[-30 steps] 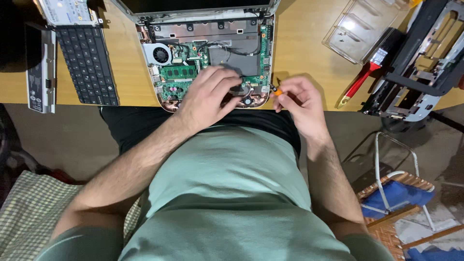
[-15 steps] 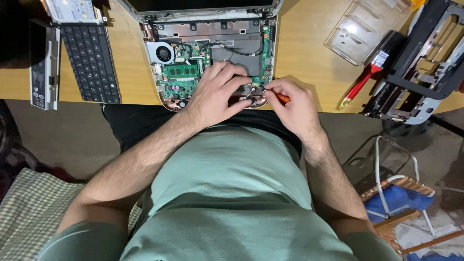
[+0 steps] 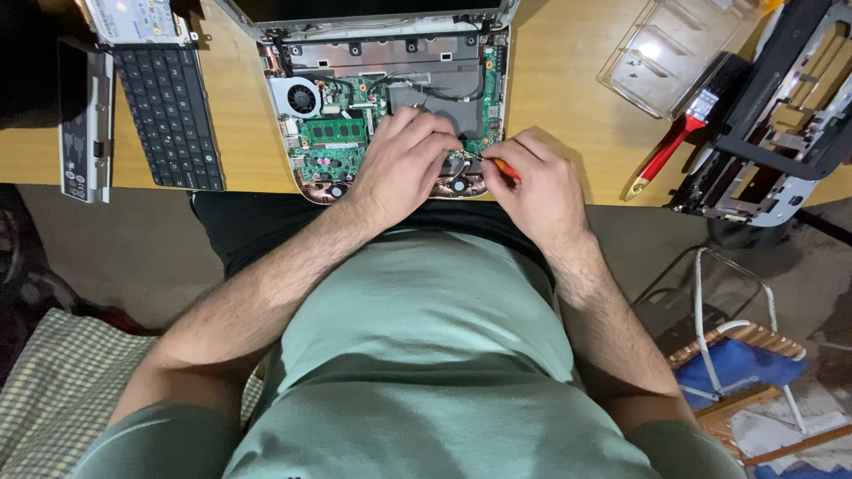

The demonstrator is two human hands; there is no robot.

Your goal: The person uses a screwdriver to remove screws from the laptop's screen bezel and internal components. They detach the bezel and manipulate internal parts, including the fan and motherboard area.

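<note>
An opened laptop base [image 3: 293, 164] lies on the wooden table, its green circuit board [image 3: 330, 142] and round fan [image 3: 301, 98] exposed. My left hand [image 3: 404, 164] rests flat on the board near the laptop's front edge, fingers spread over the parts. My right hand [image 3: 537, 182] grips a small orange-handled screwdriver [image 3: 502, 166], whose tip points left into the laptop's front right corner, close to my left fingertips.
A detached black keyboard [image 3: 169, 115] and a grey panel strip [image 3: 84, 124] lie at left. A clear plastic tray [image 3: 679, 53], a red-handled brush [image 3: 670, 151] and a black metal frame [image 3: 772, 124] sit at right. A stool with blue cloth [image 3: 741, 372] stands lower right.
My right hand has moved left with the screwdriver, bringing its tip to the laptop's front right corner beside my left hand. The left hand has shifted slightly.
</note>
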